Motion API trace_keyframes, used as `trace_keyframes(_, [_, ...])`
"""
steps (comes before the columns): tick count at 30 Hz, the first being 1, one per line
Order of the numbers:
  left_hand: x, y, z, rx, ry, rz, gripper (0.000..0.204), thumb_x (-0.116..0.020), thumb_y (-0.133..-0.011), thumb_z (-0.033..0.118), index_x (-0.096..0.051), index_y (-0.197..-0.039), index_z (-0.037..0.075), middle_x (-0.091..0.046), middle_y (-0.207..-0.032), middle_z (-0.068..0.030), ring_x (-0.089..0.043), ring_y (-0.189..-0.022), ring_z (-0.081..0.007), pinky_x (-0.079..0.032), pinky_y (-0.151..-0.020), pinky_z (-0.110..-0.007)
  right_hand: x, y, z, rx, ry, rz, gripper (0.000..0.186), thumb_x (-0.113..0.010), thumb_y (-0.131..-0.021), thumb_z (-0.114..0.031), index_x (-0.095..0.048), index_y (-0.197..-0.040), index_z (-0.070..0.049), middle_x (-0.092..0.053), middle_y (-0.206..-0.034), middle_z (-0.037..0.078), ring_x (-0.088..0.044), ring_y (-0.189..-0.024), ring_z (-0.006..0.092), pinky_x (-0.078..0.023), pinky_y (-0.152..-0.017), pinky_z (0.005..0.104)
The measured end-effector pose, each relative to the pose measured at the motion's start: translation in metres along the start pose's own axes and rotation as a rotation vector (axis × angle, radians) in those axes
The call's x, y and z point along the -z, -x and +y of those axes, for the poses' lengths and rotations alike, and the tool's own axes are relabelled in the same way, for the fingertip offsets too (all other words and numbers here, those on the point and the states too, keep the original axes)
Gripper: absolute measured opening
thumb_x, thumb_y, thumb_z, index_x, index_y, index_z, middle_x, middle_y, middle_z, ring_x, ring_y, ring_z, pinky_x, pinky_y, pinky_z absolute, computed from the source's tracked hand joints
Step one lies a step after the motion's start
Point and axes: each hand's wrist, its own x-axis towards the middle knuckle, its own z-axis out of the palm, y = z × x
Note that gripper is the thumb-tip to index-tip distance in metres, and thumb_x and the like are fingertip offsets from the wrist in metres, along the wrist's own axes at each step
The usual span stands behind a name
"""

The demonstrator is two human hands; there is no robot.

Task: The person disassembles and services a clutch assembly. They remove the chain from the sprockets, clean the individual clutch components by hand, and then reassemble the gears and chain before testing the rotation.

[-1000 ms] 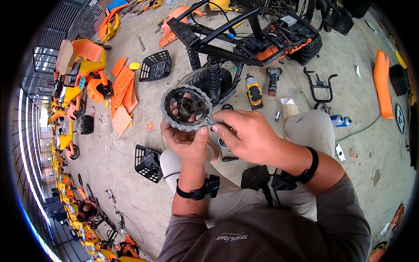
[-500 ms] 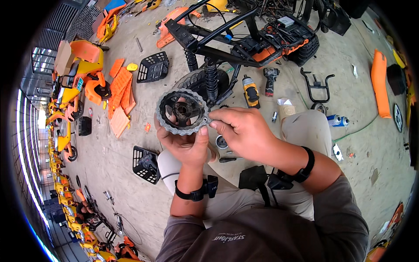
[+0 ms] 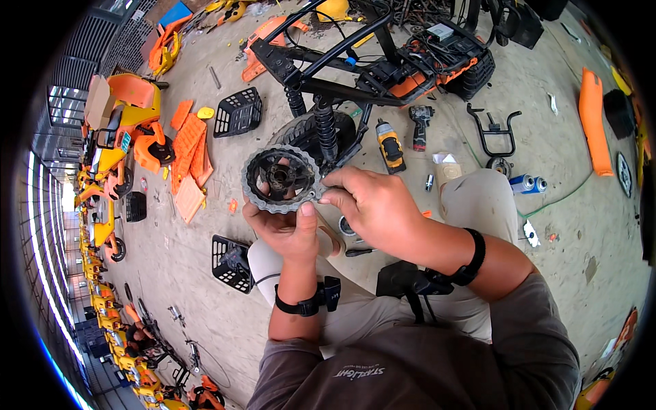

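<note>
A round grey metal hub part (image 3: 258,197) with a scalloped rim and a dark hollow inside is held up before me. My left hand (image 3: 290,236) cradles it from below, thumb up against the near rim and fingers behind; some show through its openings. At the right side of that rim, my right hand (image 3: 377,203) has thumb and forefinger pinched together. Whether they grip the rim itself or a small piece on it, I cannot make out. Just beyond, a dark tyre (image 3: 304,130) sits under the black scooter frame (image 3: 335,87).
A yellow-black power tool (image 3: 391,147) and a dark cordless drill (image 3: 420,126) lie right of the frame. Black baskets (image 3: 238,111) stand on the left. Two spray cans (image 3: 523,184) and a bent black tube bracket (image 3: 492,140) lie to the right. Orange panels (image 3: 188,154) are piled left.
The hub part and both hands have shifted slightly left, and the part's face is tilted a little differently. The right fingers stay at its right rim.
</note>
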Motion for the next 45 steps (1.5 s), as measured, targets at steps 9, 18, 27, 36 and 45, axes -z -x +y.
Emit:
trace_keyframes(9, [-0.009, -0.005, 0.006, 0.107, 0.053, 0.057, 0.067, -0.077, -0.084, 0.026, -0.039, -0.133, 0.002, -0.049, -0.134, -0.0163, -0.053, -0.124, -0.0293, -0.041, -0.109, -0.048, -0.008, -0.001, 0.011, 0.295, 0.038, 0.156, 0.02, -0.075, -0.081, -0.005, -0.063, -0.096, -0.002, -0.07, -0.085, 0.014, -0.068, -0.073, 0.0317, -0.055, -0.062, 0.0386])
trace_keyframes(18, [-0.011, -0.005, 0.005, 0.139, 0.106, 0.054, 0.062, -0.073, -0.086, 0.025, -0.039, -0.133, 0.002, -0.05, -0.133, -0.0175, -0.052, -0.124, -0.0297, -0.042, -0.107, -0.046, -0.011, -0.008, 0.02, 0.484, 0.1, 0.252, 0.021, -0.076, -0.073, -0.01, -0.063, -0.088, -0.003, -0.065, -0.083, 0.011, -0.066, -0.076, 0.0289, -0.054, -0.063, 0.0373])
trace_keyframes(27, [-0.004, -0.005, 0.005, 0.337, 0.298, 0.037, 0.058, -0.068, -0.089, 0.021, -0.037, -0.134, 0.003, -0.048, -0.134, -0.0171, -0.052, -0.122, -0.0305, -0.04, -0.108, -0.048, -0.004, -0.023, 0.026, 0.575, 0.134, 0.28, 0.042, -0.087, -0.06, -0.016, -0.065, -0.095, -0.005, -0.064, -0.093, 0.009, -0.062, -0.082, 0.0288, -0.05, -0.069, 0.0378])
trace_keyframes(36, [-0.008, -0.003, 0.017, 0.532, 0.41, 0.057, 0.057, -0.067, -0.09, 0.027, -0.038, -0.134, 0.005, -0.05, -0.133, -0.013, -0.051, -0.123, -0.0269, -0.04, -0.108, -0.044, -0.005, -0.024, 0.027, 0.502, 0.033, 0.195, 0.035, -0.085, -0.062, -0.023, -0.068, -0.088, -0.007, -0.065, -0.089, 0.005, -0.064, -0.084, 0.0267, -0.052, -0.072, 0.0369])
trace_keyframes(45, [-0.01, 0.0, 0.015, 0.643, 0.406, 0.083, 0.041, -0.056, -0.098, 0.031, -0.05, -0.129, 0.006, -0.058, -0.127, -0.0087, -0.055, -0.116, -0.0197, -0.045, -0.099, -0.037, -0.006, -0.026, 0.034, 0.508, -0.086, 0.096, 0.031, -0.084, -0.066, -0.012, -0.069, -0.093, -0.006, -0.068, -0.089, 0.008, -0.065, -0.081, 0.0272, -0.052, -0.069, 0.036])
